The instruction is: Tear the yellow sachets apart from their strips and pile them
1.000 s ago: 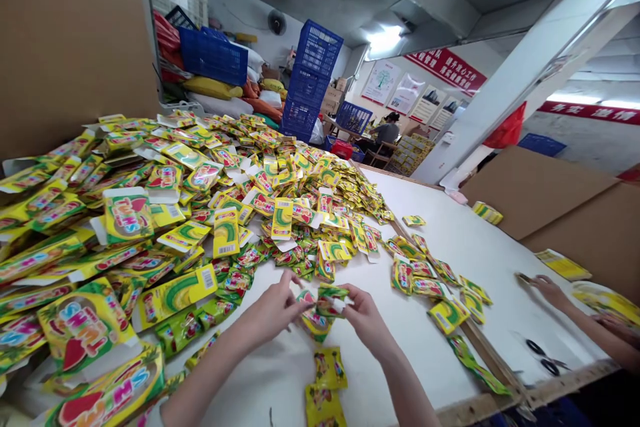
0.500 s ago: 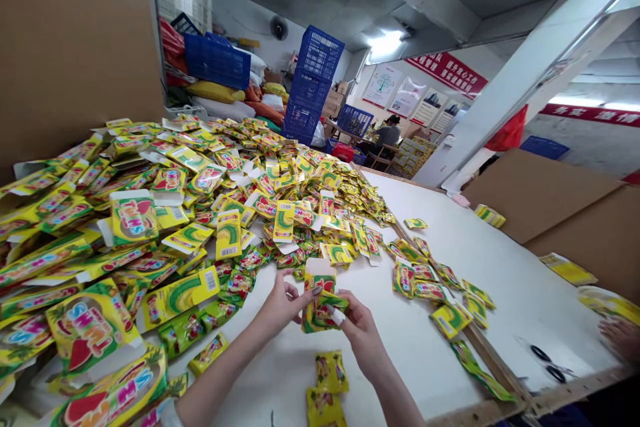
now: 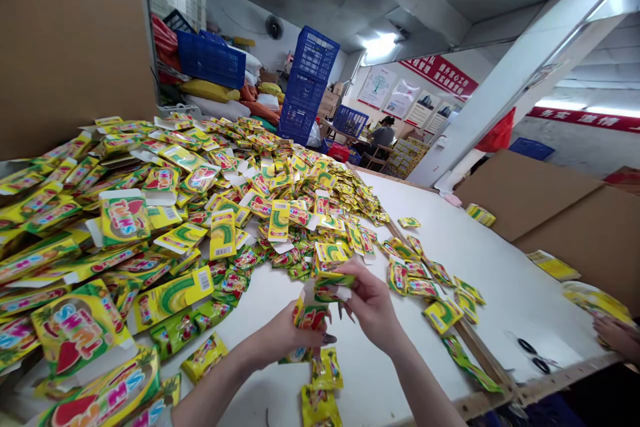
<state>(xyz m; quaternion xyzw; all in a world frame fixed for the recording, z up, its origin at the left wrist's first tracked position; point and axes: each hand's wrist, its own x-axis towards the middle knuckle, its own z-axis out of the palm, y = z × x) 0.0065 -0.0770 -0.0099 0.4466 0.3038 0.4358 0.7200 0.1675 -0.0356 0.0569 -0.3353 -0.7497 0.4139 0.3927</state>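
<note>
Left hand (image 3: 284,340) wrapping fingers round carton (image 3: 312,317), likely light, easily creasing, edges safest; right hand (image 3: 373,307) pinching packet (image 3: 331,285), blurred, perhaps soft.

A yellow, fruit-printed carton (image 3: 312,316) tilts, pale flap raised. The green-and-yellow packet (image 3: 328,289) lies crosswise at the carton's top.

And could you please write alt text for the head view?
A person's left hand holds a small printed carton while the right hand holds a packet at its top, over a white table. A heap of similar cartons covers the left; scissors lie right.
</note>
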